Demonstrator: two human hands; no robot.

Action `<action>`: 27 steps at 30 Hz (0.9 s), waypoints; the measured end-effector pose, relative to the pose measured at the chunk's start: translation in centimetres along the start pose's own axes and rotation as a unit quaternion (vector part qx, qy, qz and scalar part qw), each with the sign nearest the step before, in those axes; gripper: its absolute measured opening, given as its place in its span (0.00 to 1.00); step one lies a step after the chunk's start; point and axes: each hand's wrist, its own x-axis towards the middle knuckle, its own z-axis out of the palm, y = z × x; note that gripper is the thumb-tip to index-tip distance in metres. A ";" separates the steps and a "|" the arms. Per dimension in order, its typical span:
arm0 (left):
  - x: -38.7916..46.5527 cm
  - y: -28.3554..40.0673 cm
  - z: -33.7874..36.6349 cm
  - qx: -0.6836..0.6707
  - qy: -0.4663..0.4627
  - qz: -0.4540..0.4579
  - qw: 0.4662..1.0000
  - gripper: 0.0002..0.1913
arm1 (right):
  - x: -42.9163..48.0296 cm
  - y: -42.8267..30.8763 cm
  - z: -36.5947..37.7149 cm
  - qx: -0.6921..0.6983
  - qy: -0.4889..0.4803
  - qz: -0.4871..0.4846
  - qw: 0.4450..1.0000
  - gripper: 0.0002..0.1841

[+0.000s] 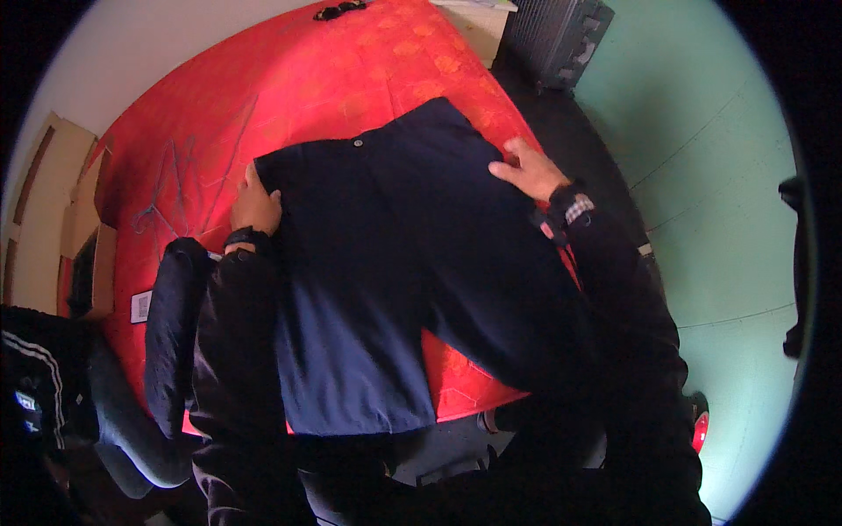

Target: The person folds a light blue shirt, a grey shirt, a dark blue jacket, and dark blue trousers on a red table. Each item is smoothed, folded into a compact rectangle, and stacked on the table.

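Note:
Dark navy trousers (395, 243) lie spread over a red patterned bed cover, their waistband with a button towards the far side and their legs towards me. At the waistband's left corner, my left hand (256, 207) has its thumb on top of the cloth and its fingers along the edge; they seem to pinch the side. Over the right edge of the trousers, near the waistband, my right hand (531, 172) is held with thumb and fingers apart, and nothing shows between them. Both wrists are in dark sleeves.
The red cover (316, 79) spreads beyond the trousers. A rolled dark garment (172, 335), a card bearing a printed code (141, 307), thin wire hangers (164, 191) and an open cardboard box (102, 269) are at the left. Striped dark clothing (39, 375) is lower left. A ribbed suitcase (552, 43) stands by the green wall (697, 151).

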 end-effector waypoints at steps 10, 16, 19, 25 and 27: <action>-6.2 -2.2 -1.5 -0.083 -0.104 -0.057 0.989 0.38 | -14.2 2.0 -6.6 0.051 -0.297 0.117 0.946 0.31; -8.3 -3.4 -1.1 -0.216 -0.258 -0.108 0.935 0.25 | -21.0 0.3 -7.2 0.224 -0.309 0.146 0.913 0.25; -9.7 -4.6 -1.1 -0.260 -0.282 -0.136 0.913 0.17 | -24.0 -1.6 -8.0 0.439 -0.240 0.158 0.851 0.25; -11.5 -3.5 -2.5 -0.081 -0.161 -0.090 0.980 0.18 | -25.7 -3.7 -6.8 0.235 -0.258 0.165 0.922 0.27; -11.9 -2.4 -3.2 -0.086 -0.101 -0.079 0.988 0.23 | -24.7 -3.3 -5.5 -0.106 -0.275 0.058 0.954 0.29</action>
